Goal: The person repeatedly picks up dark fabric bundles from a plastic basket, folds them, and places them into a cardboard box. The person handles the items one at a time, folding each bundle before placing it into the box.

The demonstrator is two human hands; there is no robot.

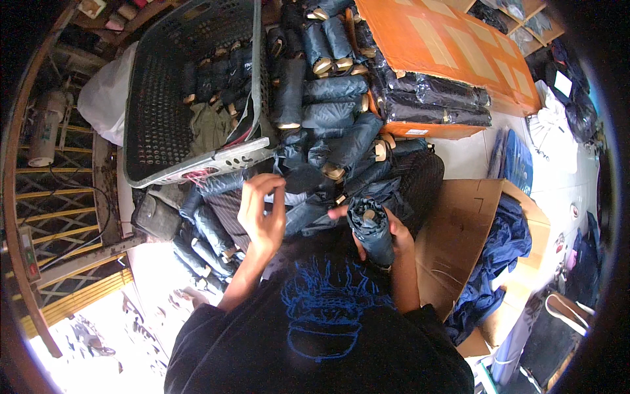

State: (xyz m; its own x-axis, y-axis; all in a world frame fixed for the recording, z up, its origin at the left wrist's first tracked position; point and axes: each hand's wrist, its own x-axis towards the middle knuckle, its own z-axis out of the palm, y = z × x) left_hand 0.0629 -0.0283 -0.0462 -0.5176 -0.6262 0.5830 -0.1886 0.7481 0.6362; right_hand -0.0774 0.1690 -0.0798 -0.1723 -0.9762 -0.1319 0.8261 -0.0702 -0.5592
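Umbrella heap [328, 125] crowds basket rim [223, 157]; little free room. Right hand [387, 230] grasps 1 folded umbrella [371, 226]; left hand [261, 213] loosely curled, holding nothing, beside it.

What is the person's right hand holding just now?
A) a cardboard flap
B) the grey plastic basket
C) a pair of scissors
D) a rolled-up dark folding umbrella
D: the right hand is wrapped around a rolled dark folding umbrella held upright in front of the chest, well apart from the grey plastic basket.
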